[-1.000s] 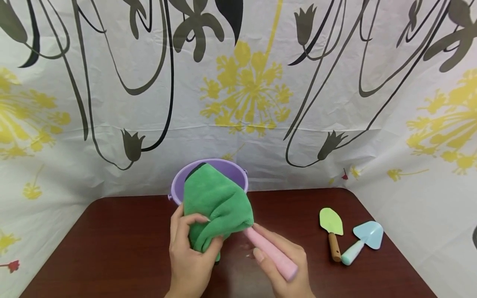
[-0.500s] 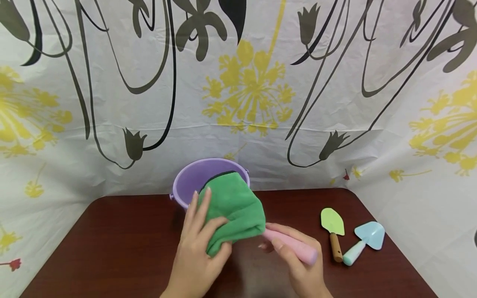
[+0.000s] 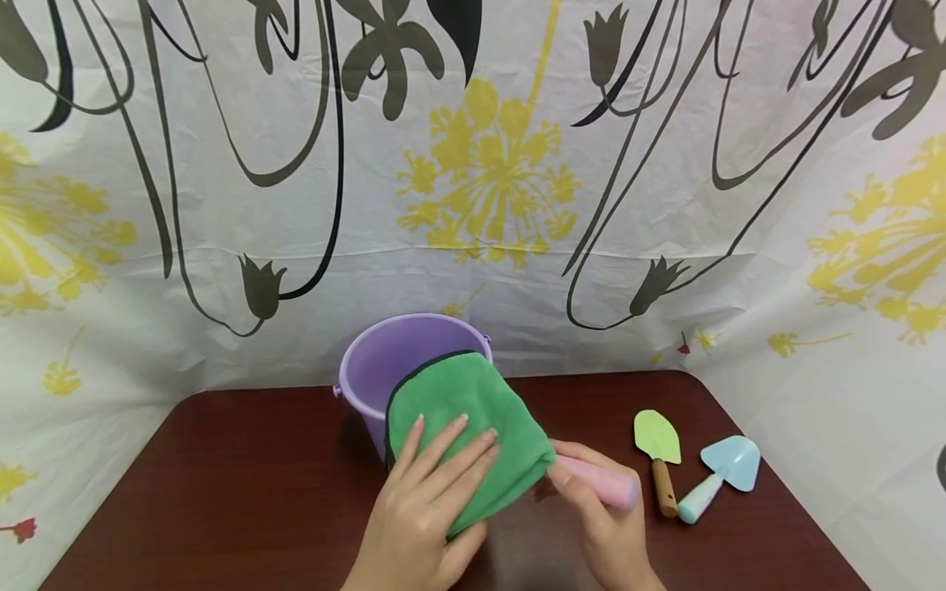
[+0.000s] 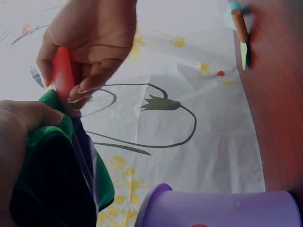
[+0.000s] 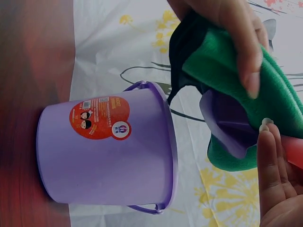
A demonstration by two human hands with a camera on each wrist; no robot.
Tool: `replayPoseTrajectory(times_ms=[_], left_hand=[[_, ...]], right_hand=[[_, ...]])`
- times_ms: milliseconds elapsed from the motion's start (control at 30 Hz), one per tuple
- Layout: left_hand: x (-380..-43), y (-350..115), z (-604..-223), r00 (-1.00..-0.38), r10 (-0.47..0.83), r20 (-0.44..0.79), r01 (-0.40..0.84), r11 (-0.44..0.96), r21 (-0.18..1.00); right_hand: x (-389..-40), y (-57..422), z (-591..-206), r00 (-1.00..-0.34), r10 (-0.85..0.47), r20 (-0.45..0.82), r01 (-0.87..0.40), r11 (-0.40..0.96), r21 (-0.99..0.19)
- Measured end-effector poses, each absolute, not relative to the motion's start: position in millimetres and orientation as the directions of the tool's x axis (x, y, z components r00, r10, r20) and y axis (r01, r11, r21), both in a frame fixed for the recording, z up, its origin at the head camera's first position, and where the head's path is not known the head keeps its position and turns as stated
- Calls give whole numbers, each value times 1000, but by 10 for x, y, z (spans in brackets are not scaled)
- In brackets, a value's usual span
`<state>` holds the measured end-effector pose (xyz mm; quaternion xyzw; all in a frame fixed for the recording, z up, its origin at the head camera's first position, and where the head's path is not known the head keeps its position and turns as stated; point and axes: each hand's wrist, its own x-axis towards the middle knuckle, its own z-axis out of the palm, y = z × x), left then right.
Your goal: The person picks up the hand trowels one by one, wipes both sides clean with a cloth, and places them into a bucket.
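A small trowel (image 3: 604, 483) with a pink handle is held by my right hand (image 3: 609, 525), which grips the handle near the blade end. Its purple blade (image 5: 229, 124) shows from below in the right wrist view, while from above a green cloth (image 3: 473, 390) with a dark edge hides it. My left hand (image 3: 424, 505) presses the cloth against the blade, fingers spread over the top and thumb on the underside. Both hands are above the table, in front of the purple bucket (image 3: 369, 361), whose front right rim the cloth overlaps in the head view.
On the right of the dark red table (image 3: 244, 484) lie a trowel with a green blade and wooden handle (image 3: 661, 460) and a light blue trowel (image 3: 727, 468). A white flowered sheet (image 3: 502, 205) hangs behind and beside the table. The bucket stands upright at the back edge.
The left fingers have gone from bunching the cloth to lying spread over it. Cloth and trowel have moved right and nearer, uncovering more of the bucket. The right hand still grips the handle.
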<state>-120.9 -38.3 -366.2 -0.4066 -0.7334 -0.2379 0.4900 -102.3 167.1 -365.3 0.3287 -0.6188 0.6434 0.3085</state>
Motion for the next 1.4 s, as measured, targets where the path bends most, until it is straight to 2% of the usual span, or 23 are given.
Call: replayPoseTrajectory(times_ms=[300, 567, 700, 900, 1167, 1400], left_hand=[[-1190, -339, -3600, -56, 339, 939, 846, 516, -135], [-1213, -379, -3554, -18, 343, 939, 858, 488, -162], [-1234, -399, -3526, 1, 353, 936, 854, 486, -185], [-1247, -485, -3500, -46, 389, 920, 877, 457, -149], [-1157, -573, -3502, -204, 438, 875, 884, 467, -29], [-1114, -571, -3486, -224, 463, 858, 871, 489, -37]], right_hand=[[-1050, 1616, -3681, -583, -80, 809, -769, -267, -581], [-1068, 1639, -3706, -571, -114, 813, -714, -420, -560], [-1071, 1663, -3698, -572, -110, 813, -701, -449, -554], [-1083, 1709, -3658, -539, -128, 832, -747, -383, -543], [-1035, 1727, -3609, -601, -160, 783, -724, -306, -619], [-1001, 1797, -3527, -646, -180, 742, -696, -261, -669]])
